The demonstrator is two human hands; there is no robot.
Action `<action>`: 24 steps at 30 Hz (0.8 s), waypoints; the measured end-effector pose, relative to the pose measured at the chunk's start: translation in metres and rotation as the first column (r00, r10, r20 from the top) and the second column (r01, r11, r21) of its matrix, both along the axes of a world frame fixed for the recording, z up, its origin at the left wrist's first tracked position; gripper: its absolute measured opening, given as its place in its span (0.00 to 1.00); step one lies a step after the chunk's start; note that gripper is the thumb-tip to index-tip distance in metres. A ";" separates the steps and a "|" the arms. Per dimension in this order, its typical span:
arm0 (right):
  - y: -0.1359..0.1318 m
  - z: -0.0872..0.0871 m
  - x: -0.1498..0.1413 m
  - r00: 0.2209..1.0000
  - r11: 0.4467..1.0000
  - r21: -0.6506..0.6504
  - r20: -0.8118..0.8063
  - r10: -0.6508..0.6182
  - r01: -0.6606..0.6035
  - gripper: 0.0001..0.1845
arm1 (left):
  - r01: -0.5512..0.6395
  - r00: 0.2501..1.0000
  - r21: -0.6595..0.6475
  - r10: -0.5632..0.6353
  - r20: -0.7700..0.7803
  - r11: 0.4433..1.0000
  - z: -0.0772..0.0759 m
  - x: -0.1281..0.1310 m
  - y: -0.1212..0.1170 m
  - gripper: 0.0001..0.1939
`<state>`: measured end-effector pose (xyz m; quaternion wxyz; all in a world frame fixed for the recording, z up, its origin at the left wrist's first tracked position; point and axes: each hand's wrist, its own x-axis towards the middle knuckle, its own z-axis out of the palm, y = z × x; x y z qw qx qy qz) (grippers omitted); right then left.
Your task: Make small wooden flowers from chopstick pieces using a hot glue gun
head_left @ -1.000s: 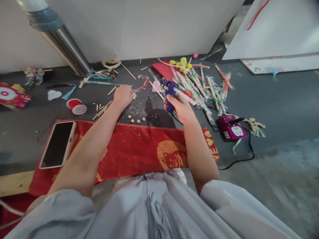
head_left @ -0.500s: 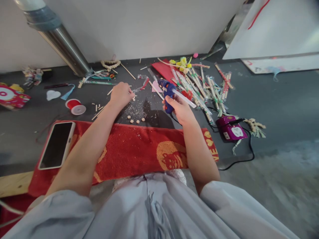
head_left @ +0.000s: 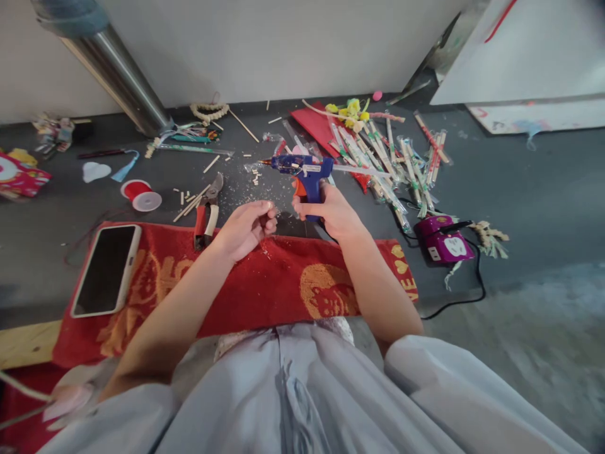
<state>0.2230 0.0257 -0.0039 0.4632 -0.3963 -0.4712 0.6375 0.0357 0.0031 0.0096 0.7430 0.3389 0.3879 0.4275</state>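
Note:
A blue glue gun (head_left: 307,171) with an orange trigger is gripped in my right hand (head_left: 333,211). Its nozzle points left, and a clear glue stick (head_left: 362,171) sticks out behind. My left hand (head_left: 250,228) is turned partly palm up over the near edge of the red towel (head_left: 265,284), fingers curled together at the tips; whatever they pinch is too small to make out. Pruning shears (head_left: 208,211) with red and white handles lie just left of that hand. Short stick pieces (head_left: 256,177) and crumbs are scattered beneath the nozzle.
A phone (head_left: 107,270) rests on the towel's left part. Red ribbon spool (head_left: 140,195) lies beyond it. Wrapped stick bundles (head_left: 373,151) pile up at back right. A purple power adapter (head_left: 444,239) with a black cord sits right. A metal post (head_left: 120,75) stands back left.
My left hand has drawn back toward me and turned over, uncovering the shears. My right hand has swung the glue gun from pointing away to pointing left.

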 end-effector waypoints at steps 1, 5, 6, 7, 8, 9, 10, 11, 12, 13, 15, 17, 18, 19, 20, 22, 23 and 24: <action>-0.002 0.001 -0.002 1.000 1.000 0.005 -0.014 0.004 -0.004 0.27 | 0.007 1.000 -0.030 -0.006 0.028 1.000 -0.003 0.001 -0.002 0.06; -0.007 0.003 -0.010 0.999 0.999 0.039 0.037 0.013 -0.014 0.26 | 0.031 0.998 -0.137 -0.024 0.051 0.990 -0.014 0.007 -0.006 0.05; -0.009 0.003 -0.010 0.998 0.999 0.049 0.054 0.019 -0.022 0.25 | 0.040 0.998 -0.149 -0.032 0.062 0.988 -0.016 0.008 -0.006 0.05; -0.010 0.004 -0.011 0.998 0.998 0.062 0.066 0.025 -0.029 0.24 | 0.049 0.996 -0.153 -0.038 0.079 0.987 -0.018 0.009 -0.007 0.06; -0.011 0.004 -0.010 0.997 0.997 0.076 0.076 0.026 -0.031 0.24 | 0.057 0.994 -0.152 -0.042 0.097 0.987 -0.019 0.010 -0.007 0.07; -0.012 0.004 -0.010 0.996 0.995 0.091 0.089 0.023 -0.031 0.24 | 0.061 0.992 -0.150 -0.044 0.115 0.987 -0.021 0.010 -0.007 0.07; -0.012 0.004 -0.009 0.994 0.994 0.109 0.109 0.018 -0.030 0.24 | 0.062 0.991 -0.150 -0.043 0.129 0.987 -0.022 0.011 -0.008 0.08; -0.013 0.005 -0.008 0.991 0.992 0.126 0.136 0.009 -0.027 0.24 | 0.061 0.989 -0.149 -0.040 0.141 0.987 -0.023 0.011 -0.008 0.09; -0.014 0.005 -0.008 0.986 0.989 0.143 0.168 0.000 -0.024 0.24 | 0.062 0.988 -0.150 -0.039 0.150 0.987 -0.024 0.011 -0.008 0.09; -0.014 0.005 -0.007 0.980 0.987 0.157 0.201 -0.011 -0.021 0.25 | 0.063 0.987 -0.152 -0.039 0.158 0.986 -0.025 0.011 -0.008 0.10; -0.015 0.005 -0.007 0.968 0.985 0.175 0.251 -0.030 -0.015 0.26 | 0.062 0.984 -0.152 -0.035 0.173 0.986 -0.026 0.011 -0.008 0.11; -0.015 0.004 -0.008 0.963 0.984 0.175 0.268 -0.037 -0.011 0.26 | 0.055 0.983 -0.153 -0.027 0.182 0.987 -0.026 0.011 -0.008 0.11; -0.015 0.003 -0.009 0.963 0.985 0.172 0.267 -0.037 -0.010 0.26 | 0.050 0.983 -0.154 -0.021 0.182 0.987 -0.026 0.011 -0.008 0.10; -0.015 0.002 -0.010 0.964 0.986 0.169 0.262 -0.037 -0.008 0.27 | 0.043 0.984 -0.157 -0.015 0.179 0.987 -0.026 0.011 -0.008 0.10; -0.015 0.001 -0.011 0.966 0.986 0.167 0.257 -0.038 -0.006 0.27 | 0.038 0.985 -0.161 -0.010 0.173 0.986 -0.025 0.011 -0.008 0.09; -0.015 0.000 -0.013 0.967 0.985 0.174 0.251 -0.042 -0.002 0.26 | 0.031 0.986 -0.170 -0.003 0.164 0.985 -0.025 0.011 -0.008 0.07; -0.015 0.000 -0.014 0.967 0.983 0.181 0.252 -0.045 -0.002 0.26 | 0.029 0.986 -0.174 0.000 0.165 0.984 -0.025 0.010 -0.008 0.07; -0.015 0.000 -0.014 0.966 0.982 0.190 0.254 -0.048 -0.001 0.26 | 0.027 0.986 -0.176 0.003 0.166 0.984 -0.025 0.010 -0.007 0.08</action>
